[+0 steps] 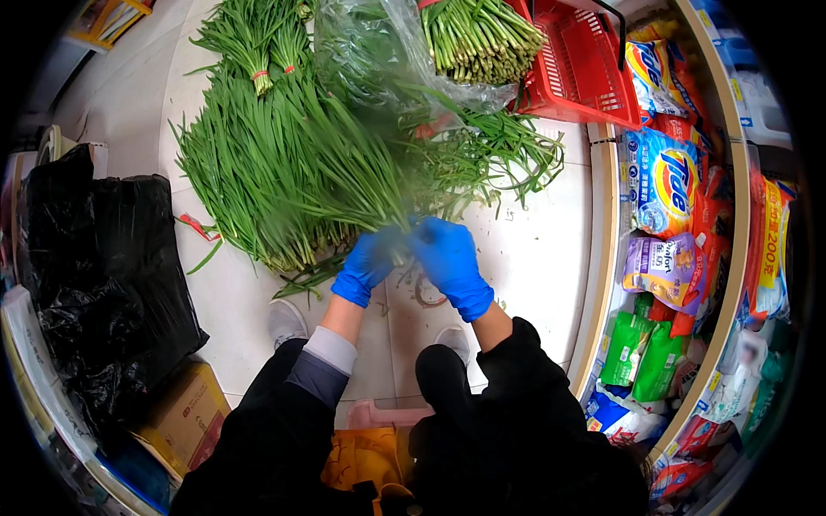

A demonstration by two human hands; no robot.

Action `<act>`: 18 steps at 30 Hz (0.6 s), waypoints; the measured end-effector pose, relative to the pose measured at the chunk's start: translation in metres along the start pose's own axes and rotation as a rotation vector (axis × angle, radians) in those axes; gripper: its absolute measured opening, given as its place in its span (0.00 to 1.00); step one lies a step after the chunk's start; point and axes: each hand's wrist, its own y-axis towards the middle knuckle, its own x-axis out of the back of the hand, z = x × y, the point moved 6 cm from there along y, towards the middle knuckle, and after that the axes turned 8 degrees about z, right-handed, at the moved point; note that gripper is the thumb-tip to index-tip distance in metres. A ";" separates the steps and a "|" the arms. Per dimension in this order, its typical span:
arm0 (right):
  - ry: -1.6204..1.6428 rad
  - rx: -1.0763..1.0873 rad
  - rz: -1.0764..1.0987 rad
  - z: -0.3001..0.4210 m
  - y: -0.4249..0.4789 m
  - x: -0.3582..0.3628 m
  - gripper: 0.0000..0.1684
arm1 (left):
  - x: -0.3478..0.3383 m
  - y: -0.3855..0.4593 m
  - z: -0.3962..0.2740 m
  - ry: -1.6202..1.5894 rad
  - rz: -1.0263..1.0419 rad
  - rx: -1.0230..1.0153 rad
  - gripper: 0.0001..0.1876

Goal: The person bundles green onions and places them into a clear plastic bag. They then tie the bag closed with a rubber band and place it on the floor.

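Note:
In a blue glove, my left hand [369, 261] is closed around the lower stalks of a bunch of garlic chives [377, 187]. The green leaves fan away from me, up and to the left. My right hand [448, 261], also gloved in blue, is at the stalk ends with its fingers curled in. A blurred patch covers the fingertips, so their grip is unclear. Just beyond my left hand, a wide pile of garlic chives [251, 168] lies on the floor. Loose, tangled leaves and trimmings [497, 158] are scattered beyond my right hand.
Tied chive bundles [248, 39] rest at the far end of the pile. Beside them are a clear plastic bag [368, 39], a thick bundle of green stems [481, 45] and a red basket [581, 58]. Shelves with Tide bags [668, 184] stand right; a black plastic bag [110, 277] sits left.

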 end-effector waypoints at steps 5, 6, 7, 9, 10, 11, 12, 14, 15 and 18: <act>-0.019 -0.122 0.137 0.014 0.007 0.005 0.19 | 0.027 0.003 0.005 -0.013 0.003 0.021 0.14; 0.048 -0.178 0.137 0.017 0.009 0.007 0.21 | 0.030 -0.003 -0.001 0.185 -0.091 0.008 0.14; 0.021 -0.155 0.141 0.002 0.008 0.010 0.23 | 0.019 0.002 0.010 0.356 -0.147 0.028 0.14; -0.008 -0.068 0.179 -0.033 0.018 -0.014 0.28 | 0.024 0.012 0.022 0.564 -0.197 -0.057 0.15; 0.011 0.093 0.283 -0.017 0.036 -0.042 0.29 | 0.063 0.015 0.021 0.607 -0.213 -0.179 0.16; 0.161 0.046 0.347 -0.021 0.049 -0.051 0.30 | 0.071 0.016 0.021 0.699 -0.213 -0.240 0.17; 0.317 0.004 0.411 -0.021 0.061 -0.061 0.30 | 0.076 0.015 0.018 0.797 -0.220 -0.306 0.17; 0.458 -0.236 0.430 -0.045 0.056 -0.055 0.29 | 0.007 0.007 0.008 1.091 -0.189 -0.328 0.17; 0.540 -0.264 0.414 -0.050 0.056 -0.054 0.29 | -0.026 0.003 -0.003 1.245 -0.172 -0.360 0.17; 0.694 -0.255 0.377 -0.060 0.059 -0.065 0.27 | -0.038 -0.004 -0.005 0.608 -0.247 -0.309 0.16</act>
